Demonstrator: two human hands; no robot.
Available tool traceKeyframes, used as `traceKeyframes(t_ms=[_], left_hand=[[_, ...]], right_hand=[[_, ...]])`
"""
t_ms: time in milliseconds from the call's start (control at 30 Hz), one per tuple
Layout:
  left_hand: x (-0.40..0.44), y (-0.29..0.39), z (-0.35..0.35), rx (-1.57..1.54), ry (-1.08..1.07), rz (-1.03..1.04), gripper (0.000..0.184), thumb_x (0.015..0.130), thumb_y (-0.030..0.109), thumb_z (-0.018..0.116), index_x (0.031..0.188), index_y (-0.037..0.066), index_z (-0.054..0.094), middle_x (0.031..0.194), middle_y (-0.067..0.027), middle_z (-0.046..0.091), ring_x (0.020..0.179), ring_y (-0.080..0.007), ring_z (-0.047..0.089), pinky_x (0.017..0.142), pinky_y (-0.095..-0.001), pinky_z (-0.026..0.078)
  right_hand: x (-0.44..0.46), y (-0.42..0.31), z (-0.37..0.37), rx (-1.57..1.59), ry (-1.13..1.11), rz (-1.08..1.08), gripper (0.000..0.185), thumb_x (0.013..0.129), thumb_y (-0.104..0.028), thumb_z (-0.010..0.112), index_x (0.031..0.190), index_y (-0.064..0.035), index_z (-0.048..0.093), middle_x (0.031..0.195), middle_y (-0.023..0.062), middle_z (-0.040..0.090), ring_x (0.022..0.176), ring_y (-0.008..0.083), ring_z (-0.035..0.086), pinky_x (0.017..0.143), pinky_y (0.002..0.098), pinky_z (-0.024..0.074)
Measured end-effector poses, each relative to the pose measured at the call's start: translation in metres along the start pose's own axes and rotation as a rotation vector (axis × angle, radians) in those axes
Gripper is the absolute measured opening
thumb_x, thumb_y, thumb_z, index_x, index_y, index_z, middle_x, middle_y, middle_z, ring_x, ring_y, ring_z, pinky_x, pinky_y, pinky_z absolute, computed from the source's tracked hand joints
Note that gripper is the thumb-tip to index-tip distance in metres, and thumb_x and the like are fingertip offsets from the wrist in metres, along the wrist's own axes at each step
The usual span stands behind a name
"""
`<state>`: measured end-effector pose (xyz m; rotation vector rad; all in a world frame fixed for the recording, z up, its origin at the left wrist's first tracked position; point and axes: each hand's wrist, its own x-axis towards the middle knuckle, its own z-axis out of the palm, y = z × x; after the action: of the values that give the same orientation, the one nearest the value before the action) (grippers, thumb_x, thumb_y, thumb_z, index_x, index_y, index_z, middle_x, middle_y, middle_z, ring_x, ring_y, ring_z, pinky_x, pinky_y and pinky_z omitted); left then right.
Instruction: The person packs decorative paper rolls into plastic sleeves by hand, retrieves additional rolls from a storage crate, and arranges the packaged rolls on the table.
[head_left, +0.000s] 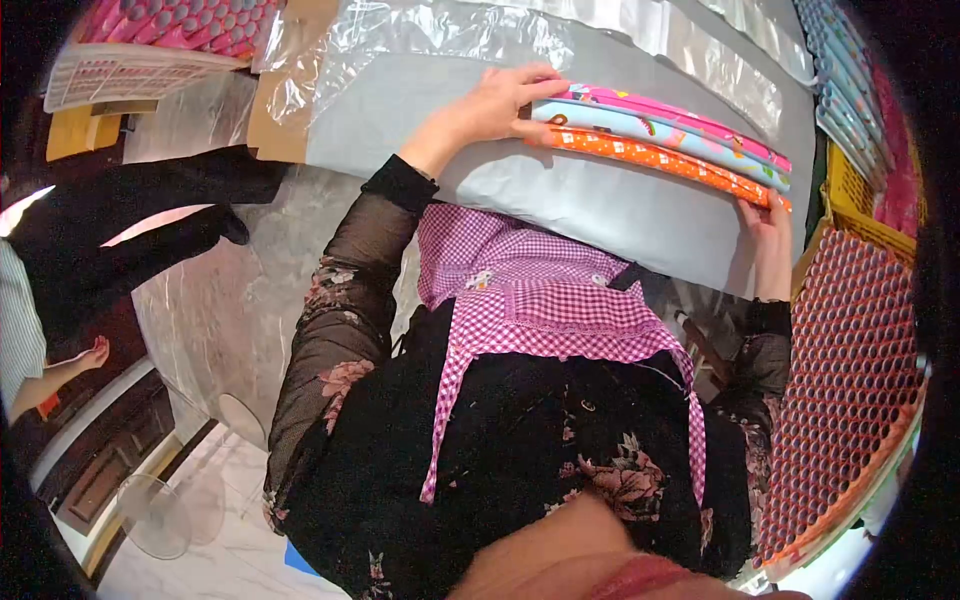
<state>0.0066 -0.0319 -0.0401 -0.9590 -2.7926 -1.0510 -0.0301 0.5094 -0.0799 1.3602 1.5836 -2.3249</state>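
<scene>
Three patterned rolls lie side by side across the grey tabletop: a pink roll (pixel 680 118) at the back, a light blue roll (pixel 660 138) in the middle and an orange roll with white spots (pixel 650 160) in front. My left hand (pixel 500 105) wraps the left ends, fingers over the pink one and thumb by the orange one. At the right ends, my right hand (pixel 768 220) closes on the rolls from the near side, with some fingertips hidden. What the rolls are made of I cannot tell for certain.
Clear plastic sleeves (pixel 440 45) lie along the table's (pixel 400 110) far side. A white basket (pixel 140 75) of pink rolls stands at left. On the right are a yellow crate (pixel 850 190) and a large stack of red rolls (pixel 840 380). Another person's hand (pixel 95 352) shows at left.
</scene>
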Motion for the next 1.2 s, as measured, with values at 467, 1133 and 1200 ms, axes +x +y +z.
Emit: traceKeyframes(t_ms=[467, 1133, 1200], left_hand=[[-0.001, 0.002, 0.003, 0.033, 0.098, 0.103, 0.077, 0.063, 0.041, 0.083, 0.128, 0.009, 0.058, 0.13, -0.0121, 0.056, 0.109, -0.0316, 0.06, 0.09, -0.0423, 0.049], [-0.001, 0.018, 0.006, 0.069, 0.11, -0.039, 0.069, 0.067, 0.033, 0.078, 0.13, 0.012, 0.058, 0.134, -0.0085, 0.054, 0.121, -0.0267, 0.054, 0.1, -0.0433, 0.038], [-0.004, 0.018, 0.007, 0.08, 0.119, -0.045, 0.067, 0.067, 0.033, 0.078, 0.128, 0.012, 0.059, 0.133, -0.0092, 0.055, 0.119, -0.027, 0.055, 0.098, -0.043, 0.039]], right_hand=[[-0.006, -0.01, -0.009, -0.382, -0.188, 0.006, 0.031, 0.095, -0.04, 0.059, 0.107, -0.0111, 0.059, 0.088, 0.0069, 0.066, 0.072, 0.0196, 0.064, 0.062, 0.0404, 0.0586], [-0.198, 0.073, 0.206, -1.443, -0.928, -1.731, 0.104, 0.058, -0.041, 0.08, 0.141, 0.0016, 0.035, 0.14, 0.0214, 0.043, 0.131, 0.038, 0.04, 0.11, 0.0487, 0.0316], [-0.184, 0.075, 0.215, -1.535, -1.0, -1.656, 0.115, 0.051, -0.048, 0.079, 0.142, 0.002, 0.032, 0.142, 0.0211, 0.041, 0.135, 0.0375, 0.036, 0.114, 0.0497, 0.0271]])
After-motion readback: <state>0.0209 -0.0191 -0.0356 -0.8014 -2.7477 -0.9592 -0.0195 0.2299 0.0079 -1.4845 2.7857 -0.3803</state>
